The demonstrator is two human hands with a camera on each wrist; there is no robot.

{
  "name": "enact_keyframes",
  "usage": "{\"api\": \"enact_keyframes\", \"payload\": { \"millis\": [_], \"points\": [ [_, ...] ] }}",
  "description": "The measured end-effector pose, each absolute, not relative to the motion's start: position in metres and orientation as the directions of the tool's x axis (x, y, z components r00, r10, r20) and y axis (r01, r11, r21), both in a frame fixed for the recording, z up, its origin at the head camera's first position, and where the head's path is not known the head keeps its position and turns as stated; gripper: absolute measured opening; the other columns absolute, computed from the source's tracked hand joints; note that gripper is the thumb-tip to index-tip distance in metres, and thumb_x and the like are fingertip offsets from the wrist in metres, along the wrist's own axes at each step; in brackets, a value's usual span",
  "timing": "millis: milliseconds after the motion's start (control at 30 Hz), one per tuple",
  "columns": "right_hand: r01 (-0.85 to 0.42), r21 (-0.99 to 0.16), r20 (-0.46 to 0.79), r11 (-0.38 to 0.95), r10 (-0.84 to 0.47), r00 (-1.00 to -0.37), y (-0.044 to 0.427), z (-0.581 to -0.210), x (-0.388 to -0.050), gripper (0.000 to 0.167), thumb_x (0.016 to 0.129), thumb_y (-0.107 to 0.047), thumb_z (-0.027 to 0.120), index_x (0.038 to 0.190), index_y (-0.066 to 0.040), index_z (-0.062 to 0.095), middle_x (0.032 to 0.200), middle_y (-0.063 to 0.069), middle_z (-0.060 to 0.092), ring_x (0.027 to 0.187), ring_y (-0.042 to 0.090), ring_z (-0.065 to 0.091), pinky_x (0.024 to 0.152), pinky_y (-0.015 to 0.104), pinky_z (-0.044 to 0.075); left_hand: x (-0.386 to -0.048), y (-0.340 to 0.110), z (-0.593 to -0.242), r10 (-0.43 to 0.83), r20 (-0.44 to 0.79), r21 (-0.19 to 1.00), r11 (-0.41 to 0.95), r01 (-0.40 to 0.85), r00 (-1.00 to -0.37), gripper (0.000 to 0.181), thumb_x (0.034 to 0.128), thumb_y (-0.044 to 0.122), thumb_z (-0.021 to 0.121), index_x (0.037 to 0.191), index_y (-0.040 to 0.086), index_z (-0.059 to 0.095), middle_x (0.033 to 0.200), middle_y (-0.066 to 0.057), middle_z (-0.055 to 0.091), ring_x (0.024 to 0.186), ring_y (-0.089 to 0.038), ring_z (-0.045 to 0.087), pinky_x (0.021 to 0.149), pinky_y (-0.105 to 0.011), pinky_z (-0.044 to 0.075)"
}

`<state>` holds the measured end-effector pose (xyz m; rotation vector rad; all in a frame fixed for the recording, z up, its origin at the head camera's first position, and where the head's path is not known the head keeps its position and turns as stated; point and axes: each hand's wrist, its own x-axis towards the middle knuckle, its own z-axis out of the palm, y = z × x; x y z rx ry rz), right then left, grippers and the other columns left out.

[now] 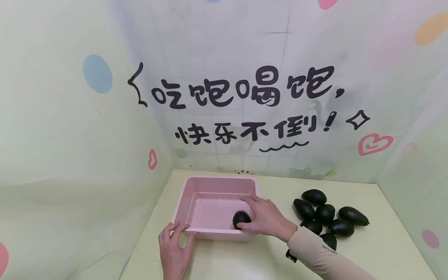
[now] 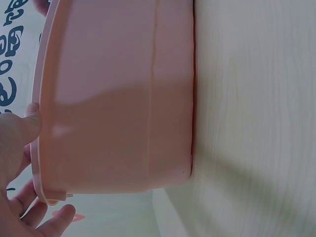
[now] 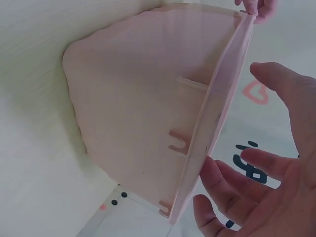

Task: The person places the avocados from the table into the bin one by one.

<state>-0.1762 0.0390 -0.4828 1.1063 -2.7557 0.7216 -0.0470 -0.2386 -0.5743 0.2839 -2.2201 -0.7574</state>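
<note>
A pink plastic bin (image 1: 213,236) stands on the table, its open top facing up. My left hand (image 1: 175,249) grips the near-left part of its rim; in the left wrist view the thumb (image 2: 30,126) lies against the rim's outer side. Inside the bin, near its right front corner, is one dark avocado (image 1: 240,218). Above it my right hand (image 1: 266,217) reaches over the right wall, the thumb overlapping the avocado in the head view. The right wrist view shows this hand's fingers (image 3: 227,192) spread, with nothing between them and the thumb; the bin wall hides the avocado there.
Several dark avocados (image 1: 324,214) lie grouped on the table (image 1: 385,249) to the bin's right, partly covered by the right sleeve (image 1: 311,243). A printed curtain (image 1: 245,46) with black lettering closes off the back and sides. A small black object (image 1: 291,255) shows under the right cuff.
</note>
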Motion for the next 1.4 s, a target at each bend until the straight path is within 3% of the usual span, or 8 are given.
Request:
{"api": "enact_keyframes", "payload": {
  "millis": [167, 367, 700, 1033, 1233, 1400],
  "points": [
    [-0.665, -0.399, 0.237, 0.631, -0.63, -0.74, 0.041, -0.478, -0.177, 0.07, 0.081, -0.045, 0.088, 0.139, -0.012, 0.066, 0.133, 0.011, 0.072, 0.101, 0.028, 0.075, 0.082, 0.049, 0.06, -0.048, -0.239, -0.574, -0.421, 0.59, 0.599, 0.8, 0.024, -0.689, 0.036, 0.0755, 0.016, 0.095, 0.105, 0.006, 0.077, 0.125, -0.021, 0.063, 0.131, -0.048, 0.051, 0.104, -0.066, 0.046],
    [-0.652, -0.423, 0.24, 0.63, -0.616, -0.75, 0.046, -0.475, -0.175, 0.062, 0.085, -0.041, 0.086, 0.135, -0.009, 0.068, 0.131, 0.011, 0.072, 0.093, 0.02, 0.072, 0.082, 0.047, 0.059, -0.049, -0.24, -0.574, -0.419, 0.594, 0.592, 0.806, 0.02, -0.686, 0.036, 0.0752, 0.017, 0.095, 0.105, 0.007, 0.077, 0.125, -0.021, 0.063, 0.13, -0.048, 0.051, 0.104, -0.065, 0.045],
    [-0.62, -0.513, 0.291, 0.594, -0.56, -0.776, 0.054, -0.478, -0.173, 0.058, 0.088, -0.036, 0.085, 0.136, -0.007, 0.069, 0.123, 0.004, 0.073, 0.083, 0.011, 0.06, 0.073, 0.026, 0.051, -0.048, -0.24, -0.573, -0.41, 0.621, 0.581, 0.813, 0.042, -0.668, 0.036, 0.0736, 0.015, 0.095, 0.104, 0.008, 0.077, 0.124, -0.021, 0.064, 0.129, -0.047, 0.052, 0.101, -0.064, 0.046],
    [-0.523, -0.614, 0.291, 0.591, -0.447, -0.846, 0.061, -0.483, -0.17, 0.058, 0.088, -0.029, 0.086, 0.14, -0.008, 0.067, 0.133, 0.004, 0.073, 0.101, 0.018, 0.072, 0.087, 0.036, 0.06, -0.049, -0.239, -0.572, -0.411, 0.619, 0.585, 0.81, 0.043, -0.669, 0.036, 0.0736, 0.015, 0.095, 0.104, 0.008, 0.077, 0.124, -0.022, 0.063, 0.129, -0.048, 0.052, 0.101, -0.064, 0.046],
    [-0.397, -0.714, 0.209, 0.577, -0.365, -0.907, 0.067, -0.489, -0.166, 0.056, 0.089, -0.032, 0.085, 0.139, -0.014, 0.068, 0.129, 0.004, 0.074, 0.105, 0.023, 0.071, 0.085, 0.04, 0.06, -0.049, -0.24, -0.574, -0.404, 0.64, 0.57, 0.82, 0.052, -0.654, 0.036, 0.0718, 0.015, 0.096, 0.102, 0.008, 0.077, 0.122, -0.021, 0.065, 0.127, -0.047, 0.053, 0.1, -0.059, 0.046],
    [-0.341, -0.747, 0.183, 0.57, -0.317, -0.931, 0.073, -0.494, -0.165, 0.056, 0.09, -0.034, 0.086, 0.138, -0.012, 0.068, 0.13, 0.007, 0.074, 0.106, 0.022, 0.072, 0.087, 0.041, 0.06, -0.049, -0.241, -0.577, -0.38, 0.683, 0.541, 0.837, 0.083, -0.624, 0.034, 0.0695, 0.016, 0.095, 0.099, 0.01, 0.078, 0.118, -0.02, 0.067, 0.123, -0.048, 0.055, 0.098, -0.052, 0.044]
  ]
}}
